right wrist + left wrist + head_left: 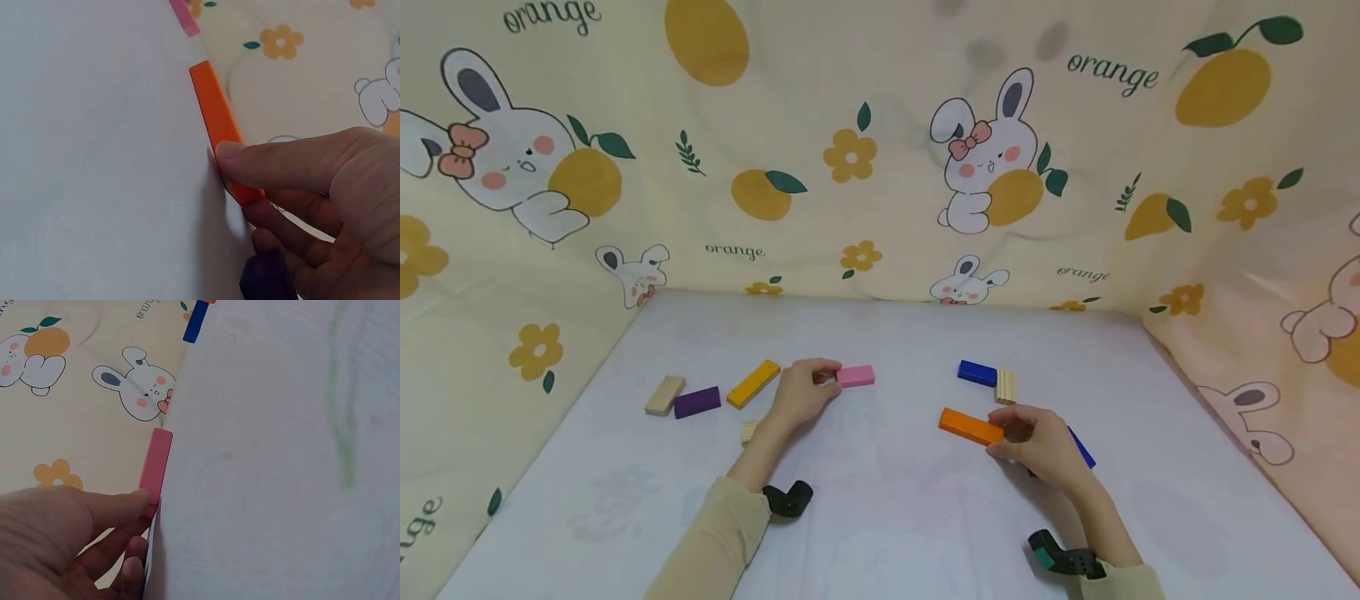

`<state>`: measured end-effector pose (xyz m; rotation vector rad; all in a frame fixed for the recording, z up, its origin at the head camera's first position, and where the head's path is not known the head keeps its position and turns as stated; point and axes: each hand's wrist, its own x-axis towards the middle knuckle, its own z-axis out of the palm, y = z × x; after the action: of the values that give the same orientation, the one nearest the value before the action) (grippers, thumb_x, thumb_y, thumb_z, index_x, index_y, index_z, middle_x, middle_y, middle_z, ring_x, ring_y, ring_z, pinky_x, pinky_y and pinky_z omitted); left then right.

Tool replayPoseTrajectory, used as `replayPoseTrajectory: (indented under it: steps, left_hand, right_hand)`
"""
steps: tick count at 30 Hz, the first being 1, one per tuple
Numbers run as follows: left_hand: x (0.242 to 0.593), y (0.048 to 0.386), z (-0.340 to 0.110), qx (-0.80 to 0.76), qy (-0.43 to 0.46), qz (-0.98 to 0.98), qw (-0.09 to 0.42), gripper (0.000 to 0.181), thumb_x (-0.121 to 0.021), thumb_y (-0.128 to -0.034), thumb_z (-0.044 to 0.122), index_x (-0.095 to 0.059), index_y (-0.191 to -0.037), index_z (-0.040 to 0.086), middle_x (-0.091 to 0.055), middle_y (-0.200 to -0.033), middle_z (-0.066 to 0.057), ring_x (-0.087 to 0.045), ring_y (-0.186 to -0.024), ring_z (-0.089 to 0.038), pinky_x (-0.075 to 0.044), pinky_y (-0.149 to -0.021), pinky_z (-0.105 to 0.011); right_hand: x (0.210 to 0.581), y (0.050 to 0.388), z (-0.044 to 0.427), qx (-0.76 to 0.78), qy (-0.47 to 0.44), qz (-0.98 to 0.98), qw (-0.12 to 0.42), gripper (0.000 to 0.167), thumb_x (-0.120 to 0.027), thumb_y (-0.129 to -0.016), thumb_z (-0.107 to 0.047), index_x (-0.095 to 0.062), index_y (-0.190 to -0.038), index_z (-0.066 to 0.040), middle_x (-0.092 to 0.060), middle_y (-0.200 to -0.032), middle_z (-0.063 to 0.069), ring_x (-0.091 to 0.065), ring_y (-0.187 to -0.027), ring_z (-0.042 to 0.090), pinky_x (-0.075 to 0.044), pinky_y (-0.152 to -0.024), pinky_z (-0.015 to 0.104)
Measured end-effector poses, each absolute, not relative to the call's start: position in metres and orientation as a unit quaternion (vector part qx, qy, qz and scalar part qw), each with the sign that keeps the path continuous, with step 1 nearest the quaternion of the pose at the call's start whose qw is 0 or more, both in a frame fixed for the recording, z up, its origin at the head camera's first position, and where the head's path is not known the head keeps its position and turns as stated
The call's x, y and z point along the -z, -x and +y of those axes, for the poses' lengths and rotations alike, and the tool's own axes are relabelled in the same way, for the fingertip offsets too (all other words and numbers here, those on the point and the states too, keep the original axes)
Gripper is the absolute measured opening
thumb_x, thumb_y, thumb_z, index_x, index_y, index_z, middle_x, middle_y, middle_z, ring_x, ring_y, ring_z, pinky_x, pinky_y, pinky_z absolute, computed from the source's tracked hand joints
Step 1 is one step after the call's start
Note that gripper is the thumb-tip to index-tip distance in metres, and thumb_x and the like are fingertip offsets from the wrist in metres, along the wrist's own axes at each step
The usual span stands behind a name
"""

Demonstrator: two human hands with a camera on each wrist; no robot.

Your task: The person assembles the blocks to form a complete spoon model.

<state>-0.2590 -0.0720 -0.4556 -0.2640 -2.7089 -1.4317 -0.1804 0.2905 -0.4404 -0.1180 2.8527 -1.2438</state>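
Beige sleeves were closest to the camera: left sleeve point(707, 533) and right sleeve point(1123, 583), one off to each side of the pink block point(855, 376) and well nearer than it. So, from the far left, a plain wood block point(665, 395) sat way out left of the pink block, with a purple block point(697, 402) just beside it on the side toward the pink one. Next, a yellow block point(753, 383) lay on a slant, also left of the pink block but closer to it. Some pale wood piece point(748, 432) was left of and nearer than the pink block, partly hidden by the wrist.

Left hand point(805, 392) had its thumb and fingers pinching the pink block's left end. Couldn't tell if that block touched the white tabletop point(887, 517). Bunny-and-fruit cloth point(887, 217) hung behind it.

Orange block point(966, 425) was right of the pink one and nearer, its right end clamped between the right hand's point(1037, 442) thumb and fingers. Also right of the pink block, at about its depth, were a blue block point(977, 372) and a striped wood block point(1006, 388) right beside each other. Farthest right of the pink block, a second blue block point(1083, 447) poked out from behind the right hand.
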Motion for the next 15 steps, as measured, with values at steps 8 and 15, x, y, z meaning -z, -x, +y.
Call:
replayPoseTrajectory:
  steps: [8,15]
  left_hand:
    - [0.456,0.261,-0.072,0.459,0.089,-0.883,0.036,0.031,-0.072,-0.0894,0.007,-0.07,-0.12,0.005,-0.067,-0.115,-0.007,-0.058,-0.101,-0.026,-0.048,-0.092,-0.041]
    - [0.454,0.262,-0.071,0.46,0.09,-0.883,0.031,0.03,-0.071,-0.0895,0.006,-0.07,-0.119,0.005,-0.067,-0.114,-0.007,-0.057,-0.1,-0.026,-0.047,-0.092,-0.041]
  right_hand:
    - [0.439,0.18,0.28,0.398,0.051,0.916,0.022,0.037,-0.087,-0.075,-0.014,-0.073,-0.109,-0.013,-0.068,-0.103,0.001,-0.06,-0.086,0.021,-0.052,-0.079,0.03]
    - [0.438,0.177,0.268,0.387,0.067,0.918,0.042,0.04,-0.089,-0.072,-0.019,-0.073,-0.108,-0.015,-0.067,-0.098,-0.004,-0.058,-0.085,0.018,-0.051,-0.077,0.031]
